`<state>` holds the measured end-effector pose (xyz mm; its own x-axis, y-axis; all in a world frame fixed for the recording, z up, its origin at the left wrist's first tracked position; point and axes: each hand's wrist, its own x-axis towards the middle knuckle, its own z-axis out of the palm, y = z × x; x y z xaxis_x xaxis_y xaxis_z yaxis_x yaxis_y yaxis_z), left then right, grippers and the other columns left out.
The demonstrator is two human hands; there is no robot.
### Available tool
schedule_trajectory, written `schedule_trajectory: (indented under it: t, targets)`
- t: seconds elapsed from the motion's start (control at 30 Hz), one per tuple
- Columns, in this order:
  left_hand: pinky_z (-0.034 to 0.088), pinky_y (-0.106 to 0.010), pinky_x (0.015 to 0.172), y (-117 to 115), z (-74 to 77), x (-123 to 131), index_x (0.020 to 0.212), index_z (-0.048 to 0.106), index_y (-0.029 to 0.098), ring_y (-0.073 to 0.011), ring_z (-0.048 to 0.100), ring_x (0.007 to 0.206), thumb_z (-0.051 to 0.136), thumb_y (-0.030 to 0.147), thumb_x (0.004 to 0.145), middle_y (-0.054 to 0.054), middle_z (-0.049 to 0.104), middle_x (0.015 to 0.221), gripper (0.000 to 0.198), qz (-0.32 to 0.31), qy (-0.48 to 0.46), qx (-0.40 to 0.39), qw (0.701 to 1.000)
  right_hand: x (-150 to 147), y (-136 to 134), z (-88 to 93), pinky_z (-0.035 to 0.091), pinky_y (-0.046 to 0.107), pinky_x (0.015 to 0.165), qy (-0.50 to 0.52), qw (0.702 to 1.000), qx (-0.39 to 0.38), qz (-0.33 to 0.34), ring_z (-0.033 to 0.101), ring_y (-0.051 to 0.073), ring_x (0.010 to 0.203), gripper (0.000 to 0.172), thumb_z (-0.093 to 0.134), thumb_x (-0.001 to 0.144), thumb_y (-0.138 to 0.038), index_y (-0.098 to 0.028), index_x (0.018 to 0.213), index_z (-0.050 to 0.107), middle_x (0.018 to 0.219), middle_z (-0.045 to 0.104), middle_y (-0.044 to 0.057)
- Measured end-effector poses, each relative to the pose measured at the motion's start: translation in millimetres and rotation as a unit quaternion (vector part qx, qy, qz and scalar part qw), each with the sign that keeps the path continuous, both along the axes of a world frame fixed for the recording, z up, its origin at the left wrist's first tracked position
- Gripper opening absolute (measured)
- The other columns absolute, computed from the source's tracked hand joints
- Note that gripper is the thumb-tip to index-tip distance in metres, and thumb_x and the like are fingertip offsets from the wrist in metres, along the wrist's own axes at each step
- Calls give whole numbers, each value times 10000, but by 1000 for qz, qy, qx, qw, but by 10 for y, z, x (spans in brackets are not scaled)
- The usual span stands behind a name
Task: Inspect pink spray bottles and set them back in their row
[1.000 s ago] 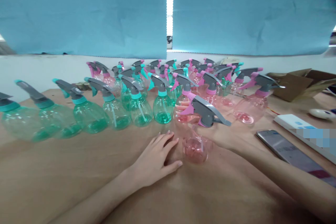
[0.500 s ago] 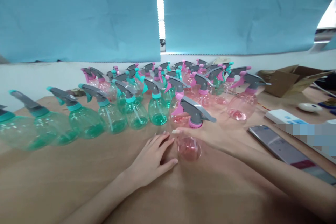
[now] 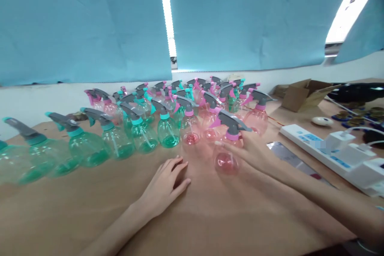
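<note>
My right hand (image 3: pixel 250 150) is wrapped round the upper body of a pink spray bottle (image 3: pixel 227 163), just under its pink collar; the bottle stands upright on the table. My left hand (image 3: pixel 163 184) lies palm down on the table (image 3: pixel 180 224) with its fingers apart, left of that bottle, and holds nothing. Close beyond the hands stand a pink spray bottle (image 3: pixel 191 130) and a green spray bottle (image 3: pixel 168 130). Another pink spray bottle (image 3: pixel 256 118) is behind my right hand.
Several green bottles (image 3: pixel 90 148) line the left side, with more bottles behind. At the right are a phone (image 3: pixel 292 160), a white power strip (image 3: pixel 318 148) with plugs, a white mouse (image 3: pixel 322 121) and an open cardboard box (image 3: pixel 300 96). A blue curtain (image 3: pixel 240 20) hangs behind.
The view has turned toward the right. My right hand and the held pink bottle have shifted right, away from my left hand, beside the front row of bottles.
</note>
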<state>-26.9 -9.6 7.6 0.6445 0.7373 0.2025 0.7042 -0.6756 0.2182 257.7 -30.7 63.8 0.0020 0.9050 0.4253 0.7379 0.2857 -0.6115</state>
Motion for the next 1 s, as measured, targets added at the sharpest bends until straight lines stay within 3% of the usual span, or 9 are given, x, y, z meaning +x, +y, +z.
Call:
schedule_trajectory:
  t: [0.07,0.23,0.4,0.53,0.8,1.0]
  targets:
    - [383,-459,1014,-7,3,73,1249,522,212,-286,444,1245,479,369,949,-100,504,1329,341,-10,-1,4,1000,210,100,-11,429,346,588,-47,997,20,-60,599,242,709,396,574,748,-595,-212,844,607,772,644,61]
    - [373,-465,1021,20,5,430,1248,528,180,-294,444,1242,481,321,948,-119,506,1319,334,-44,6,-2,999,538,342,-11,418,326,581,-36,994,4,-100,611,221,667,504,545,744,-660,-177,859,629,787,674,83]
    - [383,-436,1023,115,-22,866,1250,516,185,-276,463,1224,502,300,941,-107,499,1321,330,-89,-8,-10,996,592,561,-51,436,355,704,-30,990,28,-134,636,274,850,610,566,723,-668,-120,986,616,945,684,158]
    - [382,-429,1023,203,-63,1092,1255,505,184,-269,452,1232,504,292,939,-105,497,1314,334,-117,-25,-5,993,563,698,-84,420,336,678,-61,984,59,-154,640,257,803,549,520,777,-644,-131,951,610,862,687,126]
    - [382,-448,1019,266,-113,1170,1256,503,177,-278,452,1231,516,287,928,-114,506,1304,346,-136,-31,-1,990,538,904,-155,408,315,618,-69,978,85,-179,631,239,723,482,555,771,-622,-153,878,590,783,677,98]
    - [390,-452,1009,282,-113,1174,1257,496,178,-277,460,1218,519,275,922,-113,517,1283,349,-145,-33,0,989,503,999,-114,433,345,655,-79,975,75,-194,649,281,782,467,568,792,-561,-122,948,591,869,693,157]
